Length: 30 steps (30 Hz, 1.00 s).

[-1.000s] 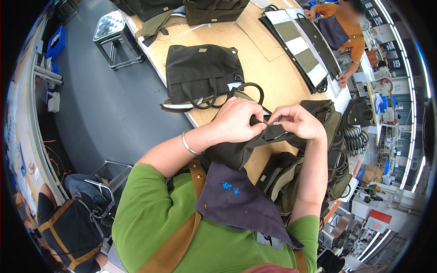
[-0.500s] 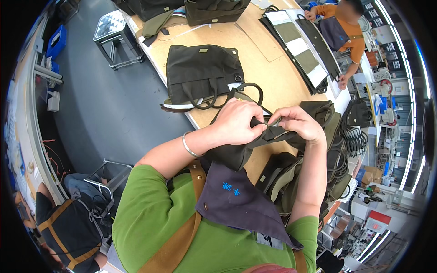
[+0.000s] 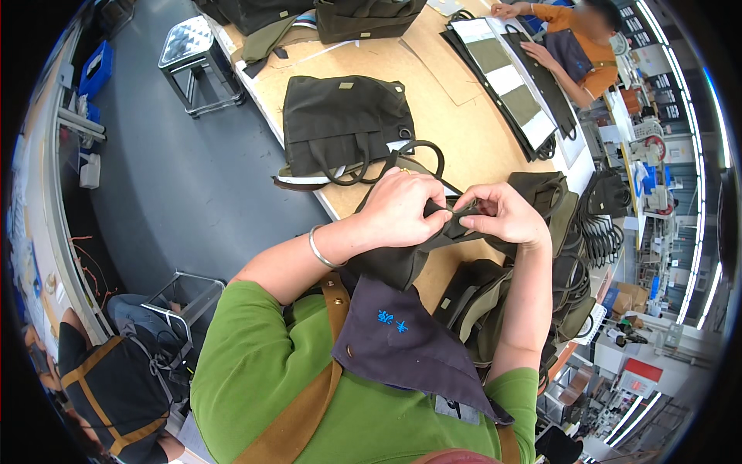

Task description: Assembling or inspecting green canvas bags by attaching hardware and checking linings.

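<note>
A dark olive fabric bag is held up in front of me at the table's near edge. My left hand pinches its edge between thumb and fingers. Close beside it, my right hand grips the same edge, thumb and fingertips together. The fingertips of both hands nearly meet, and any small part between them is too hidden to make out. Just beyond my hands lies another dark bag with its looped handles toward me.
The wooden table carries stacked bags at right and more bags at the far end. Flat dark panels lie near a person in orange. A metal stool stands left; another person sits lower left.
My right thumb and fingers have shifted slightly on the bag's edge; my left hand stays put. The person in orange has moved their hands onto the dark panels.
</note>
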Motion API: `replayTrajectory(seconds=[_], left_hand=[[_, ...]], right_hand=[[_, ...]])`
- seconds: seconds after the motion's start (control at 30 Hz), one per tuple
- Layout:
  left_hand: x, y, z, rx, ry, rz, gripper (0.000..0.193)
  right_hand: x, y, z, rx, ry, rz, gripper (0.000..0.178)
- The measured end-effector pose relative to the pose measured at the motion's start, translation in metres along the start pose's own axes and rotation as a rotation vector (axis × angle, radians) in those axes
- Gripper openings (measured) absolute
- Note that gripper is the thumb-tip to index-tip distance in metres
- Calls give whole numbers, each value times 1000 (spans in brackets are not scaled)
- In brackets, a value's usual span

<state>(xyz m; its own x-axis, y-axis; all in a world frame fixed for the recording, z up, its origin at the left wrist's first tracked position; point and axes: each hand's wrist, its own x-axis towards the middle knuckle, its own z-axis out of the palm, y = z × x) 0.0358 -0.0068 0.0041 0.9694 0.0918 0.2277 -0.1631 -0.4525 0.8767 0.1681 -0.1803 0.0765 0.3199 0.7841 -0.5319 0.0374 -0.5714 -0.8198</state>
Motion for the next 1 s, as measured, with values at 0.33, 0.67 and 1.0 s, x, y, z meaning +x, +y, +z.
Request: replayTrajectory(seconds=[0.33,0.67,1.0], left_hand=[[-1,5,-1,-12,6,19,17],[-2,6,-1,3,14,57,17],[-11,7,-9,-37,29,235,13]], right_hand=[[0,4,0,-61,42,-16,15],[-1,-2,6,-88,70,5,13],[-19,-17,17,-243,108,-144,19]])
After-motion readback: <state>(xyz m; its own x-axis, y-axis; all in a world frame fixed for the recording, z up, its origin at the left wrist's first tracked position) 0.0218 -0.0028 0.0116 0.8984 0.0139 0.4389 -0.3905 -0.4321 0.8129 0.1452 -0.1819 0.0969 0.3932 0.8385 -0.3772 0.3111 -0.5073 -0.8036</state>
